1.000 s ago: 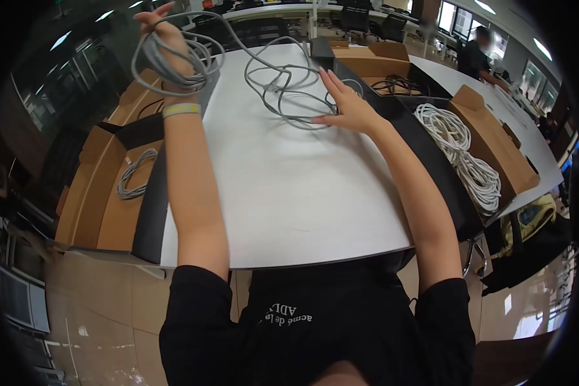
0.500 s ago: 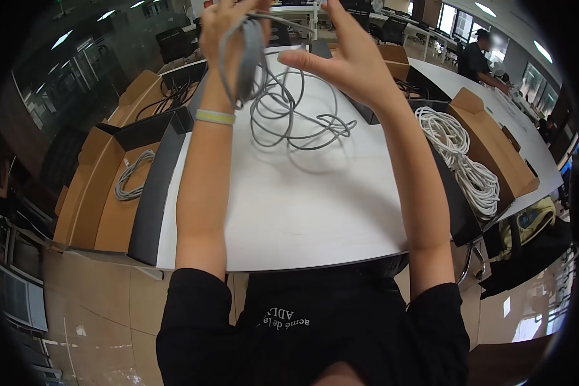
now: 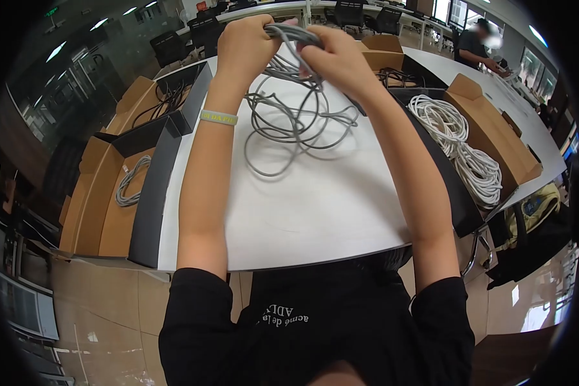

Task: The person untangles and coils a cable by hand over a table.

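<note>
Here, my left hand [image 3: 247,48] is curled round one end of a gathered coil of gray cable [image 3: 294,33], and my right hand [image 3: 341,61] pinches the other end between thumb and fingers. The coil is above the far part of the white counter [image 3: 289,222]; looser loops spread below, though I can't tell whether all touch it. A small gray coil [image 3: 128,199] lies in a box [image 3: 154,199] to my left, and white cables [image 3: 487,178] fill another box [image 3: 495,138] to my right.

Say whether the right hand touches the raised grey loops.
Touching. The head view shows the right hand gripping the grey loops, thumb lying against them.
</note>
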Demonstrator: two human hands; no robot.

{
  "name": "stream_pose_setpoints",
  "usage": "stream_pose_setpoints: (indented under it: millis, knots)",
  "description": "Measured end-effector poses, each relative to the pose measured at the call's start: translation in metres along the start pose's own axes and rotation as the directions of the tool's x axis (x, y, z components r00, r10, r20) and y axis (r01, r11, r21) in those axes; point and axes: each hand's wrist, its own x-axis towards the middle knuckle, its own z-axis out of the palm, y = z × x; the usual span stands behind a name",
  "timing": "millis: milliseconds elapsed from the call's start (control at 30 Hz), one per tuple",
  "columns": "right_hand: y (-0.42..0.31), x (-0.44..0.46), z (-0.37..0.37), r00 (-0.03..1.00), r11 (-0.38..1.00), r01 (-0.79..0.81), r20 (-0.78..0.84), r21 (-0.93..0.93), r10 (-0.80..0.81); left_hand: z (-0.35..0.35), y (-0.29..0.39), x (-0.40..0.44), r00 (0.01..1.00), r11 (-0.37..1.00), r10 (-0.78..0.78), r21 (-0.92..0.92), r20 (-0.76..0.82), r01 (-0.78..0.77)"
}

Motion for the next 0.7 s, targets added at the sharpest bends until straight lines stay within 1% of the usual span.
stream_pose_setpoints:
  millis: [33, 100, 133, 167, 200, 233, 267, 333, 367, 400, 467, 500, 533, 567, 600, 633, 667, 700]
  knots:
    - [0.003, 0.004, -0.008, 0.999, 0.999, -0.039, -0.011, 0.012, 0.039, -0.003, 0.001, 0.001, 0.996, 0.994, -0.008, -0.112, 0.087, 0.018]
    - [0.012, 0.009, -0.023, 0.997, 0.972, -0.035, -0.059, 0.234, 0.050, -0.006, 0.006, 0.002, 0.981, 0.950, -0.020, -0.302, 0.195, 0.079]
    - [0.018, 0.010, -0.032, 1.000, 0.918, -0.024, 0.008, 0.396, 0.022, -0.006, 0.009, 0.002, 0.966, 0.903, -0.055, -0.400, 0.251, 0.156]
    - [0.013, 0.006, -0.036, 0.999, 0.891, -0.034, 0.036, 0.452, 0.020, -0.007, 0.013, 0.002, 0.967, 0.902, -0.054, -0.404, 0.250, 0.155]
    - [0.008, 0.002, -0.039, 0.998, 0.861, -0.046, 0.066, 0.506, 0.014, -0.007, 0.016, 0.002, 0.966, 0.876, -0.050, -0.454, 0.255, 0.165]
    - [0.005, 0.000, -0.040, 0.996, 0.849, -0.079, 0.070, 0.522, 0.049, -0.007, 0.018, 0.002, 0.964, 0.847, -0.047, -0.502, 0.261, 0.177]
    - [0.003, 0.000, -0.041, 0.996, 0.851, -0.084, 0.075, 0.519, 0.053, -0.004, 0.014, 0.005, 0.979, 0.822, 0.035, -0.564, 0.199, 0.085]
    - [0.000, -0.002, -0.043, 0.987, 0.815, -0.111, 0.158, 0.569, 0.023, 0.001, 0.006, 0.006, 0.973, 0.735, 0.078, -0.672, 0.217, 0.091]
    - [0.002, 0.001, -0.045, 0.974, 0.785, -0.134, 0.228, 0.605, -0.009, -0.003, 0.009, 0.006, 0.975, 0.703, 0.100, -0.707, 0.200, 0.073]
    - [0.006, 0.001, -0.045, 0.973, 0.785, -0.138, 0.231, 0.604, -0.006, -0.009, 0.012, 0.006, 0.975, 0.702, 0.096, -0.708, 0.201, 0.077]
    - [0.010, 0.001, -0.043, 0.960, 0.682, -0.148, 0.269, 0.716, -0.073, -0.021, 0.019, 0.002, 0.919, 0.801, -0.019, -0.544, 0.393, 0.249]
    - [0.009, 0.001, -0.044, 0.949, 0.693, -0.152, 0.299, 0.705, -0.096, -0.022, 0.023, 0.000, 0.924, 0.847, -0.069, -0.467, 0.376, 0.253]
    - [0.009, 0.002, -0.046, 0.936, 0.704, -0.154, 0.330, 0.693, -0.120, -0.024, 0.027, -0.002, 0.925, 0.847, -0.074, -0.466, 0.373, 0.256]
    - [0.006, 0.002, -0.045, 0.925, 0.711, -0.159, 0.355, 0.685, -0.136, -0.026, 0.030, -0.002, 0.949, 0.903, -0.080, -0.381, 0.305, 0.199]
    - [0.004, 0.000, -0.045, 0.942, 0.812, -0.090, 0.313, 0.576, -0.118, -0.027, 0.033, -0.002, 0.969, 0.947, -0.078, -0.287, 0.235, 0.146]
    - [0.001, -0.004, -0.046, 0.957, 0.893, -0.026, 0.268, 0.448, -0.107, -0.024, 0.035, -0.003, 0.980, 0.963, -0.089, -0.236, 0.179, 0.131]
    - [-0.008, -0.004, -0.048, 0.955, 0.983, -0.005, 0.292, 0.182, -0.049, -0.023, 0.034, -0.003, 0.980, 0.962, -0.097, -0.236, 0.172, 0.137]
    - [-0.009, -0.004, -0.048, 0.952, 0.984, -0.006, 0.301, 0.178, -0.049, -0.022, 0.033, -0.003, 0.975, 0.959, -0.106, -0.241, 0.195, 0.153]
